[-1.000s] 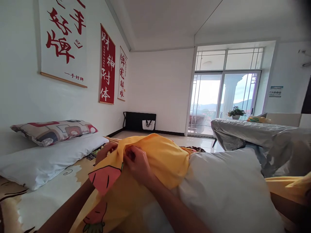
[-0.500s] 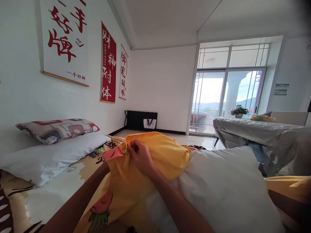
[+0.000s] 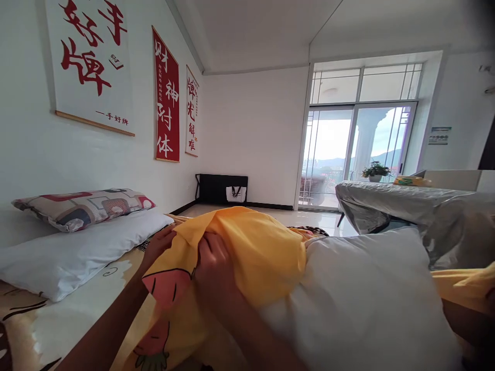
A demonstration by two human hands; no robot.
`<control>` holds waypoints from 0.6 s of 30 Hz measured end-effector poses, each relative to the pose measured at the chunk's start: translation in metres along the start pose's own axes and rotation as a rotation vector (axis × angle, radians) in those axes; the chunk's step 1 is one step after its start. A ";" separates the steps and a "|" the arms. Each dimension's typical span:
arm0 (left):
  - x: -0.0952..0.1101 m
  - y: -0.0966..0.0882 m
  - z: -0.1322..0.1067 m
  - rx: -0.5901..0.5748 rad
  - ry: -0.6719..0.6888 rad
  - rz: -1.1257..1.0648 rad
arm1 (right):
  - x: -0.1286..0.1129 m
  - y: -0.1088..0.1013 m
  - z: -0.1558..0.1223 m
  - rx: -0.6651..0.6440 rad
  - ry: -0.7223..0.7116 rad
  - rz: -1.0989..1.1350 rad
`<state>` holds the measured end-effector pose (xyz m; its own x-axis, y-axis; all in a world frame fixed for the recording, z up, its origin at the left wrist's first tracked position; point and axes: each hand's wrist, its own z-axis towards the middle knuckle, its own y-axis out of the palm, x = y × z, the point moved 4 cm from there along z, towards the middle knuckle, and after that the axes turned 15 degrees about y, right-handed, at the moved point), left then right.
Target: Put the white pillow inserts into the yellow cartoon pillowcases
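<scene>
A yellow pillowcase [image 3: 266, 252] with pink strawberry-like prints lies bunched around one end of a white pillow [image 3: 367, 288]. The rest of the pillow sticks out bare to the right. My left hand [image 3: 160, 242] pinches the pillowcase's left edge, its fingers partly behind the cloth. My right hand [image 3: 214, 263] is closed on a fold of the same pillowcase near its middle, the fingertips tucked into the fabric. Both hands are above the patterned bedding [image 3: 85, 309].
At the left, a patterned cushion [image 3: 93, 206] rests on another white pillow [image 3: 85, 247]. A plastic-covered table [image 3: 390, 198] with a potted plant [image 3: 375, 170] stands at the right. More yellow cloth [image 3: 460, 283] and part of an arm show at the right edge.
My left hand has come out from under the cloth and moved to its left edge. My right hand has lowered slightly, and the pillowcase is spread wider between them. The view has shifted a little.
</scene>
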<state>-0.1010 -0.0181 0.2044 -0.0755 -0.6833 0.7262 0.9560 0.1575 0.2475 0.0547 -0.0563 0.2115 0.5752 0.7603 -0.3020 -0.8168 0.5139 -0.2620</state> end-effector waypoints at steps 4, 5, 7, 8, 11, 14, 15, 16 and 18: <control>0.000 0.004 -0.006 -0.035 -0.108 -0.135 | 0.004 0.009 0.005 -0.047 0.098 -0.083; -0.001 0.004 -0.007 -0.053 -0.119 -0.124 | 0.004 0.010 0.006 -0.071 0.144 -0.105; -0.002 0.003 -0.008 -0.130 -0.108 -0.065 | 0.004 0.008 0.008 -0.137 0.251 -0.102; -0.003 0.002 -0.008 -0.177 -0.099 -0.040 | 0.004 0.007 0.010 -0.176 0.302 -0.083; -0.004 -0.001 -0.009 -0.276 -0.086 0.000 | 0.002 0.001 0.013 -0.275 0.410 0.007; -0.002 -0.002 -0.011 -0.255 -0.092 0.009 | 0.001 0.000 0.014 -0.317 0.425 0.085; -0.001 -0.001 -0.011 -0.244 -0.095 0.015 | 0.002 0.001 0.014 -0.313 0.412 0.093; -0.001 0.001 -0.011 -0.237 -0.100 0.020 | 0.002 0.002 0.013 -0.301 0.390 0.093; 0.000 0.005 -0.011 -0.223 -0.112 0.017 | 0.004 0.004 0.011 -0.266 0.327 0.100</control>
<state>-0.0936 -0.0251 0.1985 -0.0781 -0.5965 0.7988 0.9954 -0.0017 0.0960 0.0532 -0.0471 0.2195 0.5124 0.6129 -0.6014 -0.8541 0.2910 -0.4311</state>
